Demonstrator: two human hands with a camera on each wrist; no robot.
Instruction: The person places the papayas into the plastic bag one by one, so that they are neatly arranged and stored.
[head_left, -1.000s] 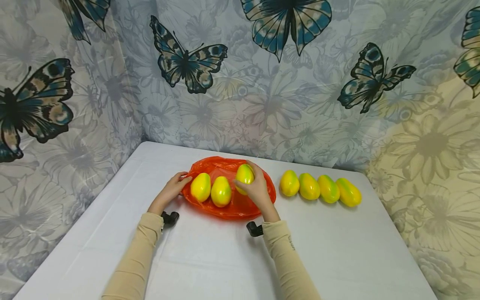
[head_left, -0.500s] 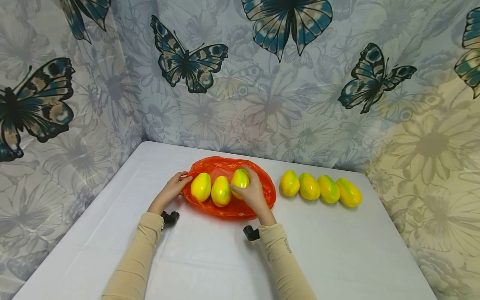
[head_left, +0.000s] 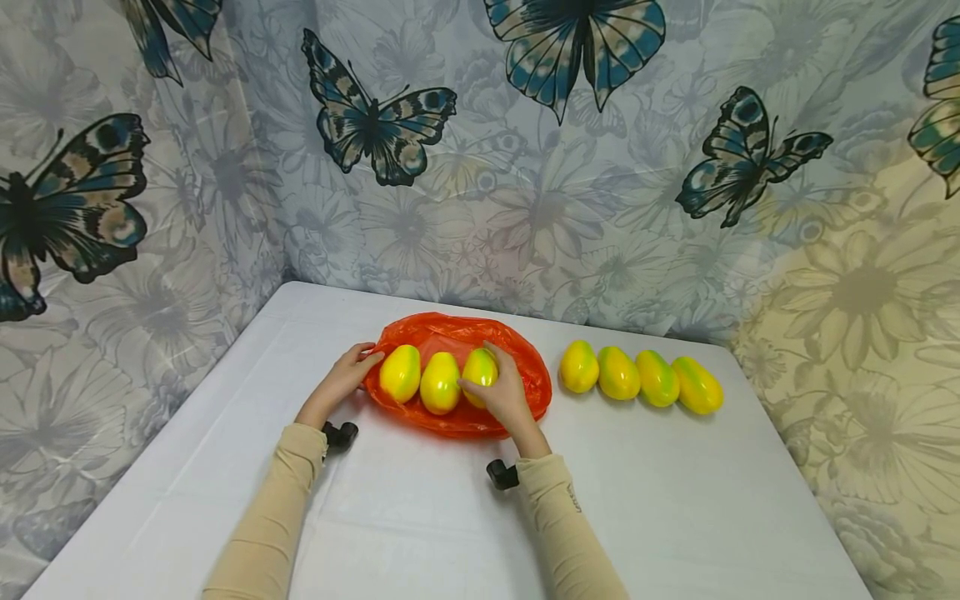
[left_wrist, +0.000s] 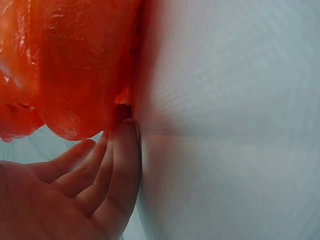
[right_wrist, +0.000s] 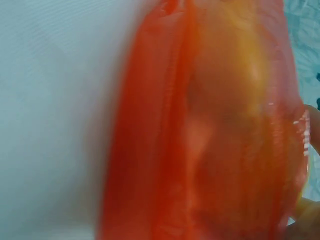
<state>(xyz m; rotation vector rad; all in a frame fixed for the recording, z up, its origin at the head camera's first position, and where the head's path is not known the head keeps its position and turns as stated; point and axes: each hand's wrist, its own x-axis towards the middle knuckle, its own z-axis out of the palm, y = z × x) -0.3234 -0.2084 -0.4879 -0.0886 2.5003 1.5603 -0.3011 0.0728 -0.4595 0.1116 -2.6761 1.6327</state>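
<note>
Left hand (head_left: 342, 383), fingers extended, touches the red bag's (head_left: 465, 426) nine o'clock; right hand (head_left: 510, 396) pinches a yellow fruit (head_left: 478, 367) — careless release could roll its neighbour (head_left: 439, 384).

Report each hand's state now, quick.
Left hand: open, touching the thin red plastic bag.
Right hand: holding a glossy yellow-green oval fruit.
</note>
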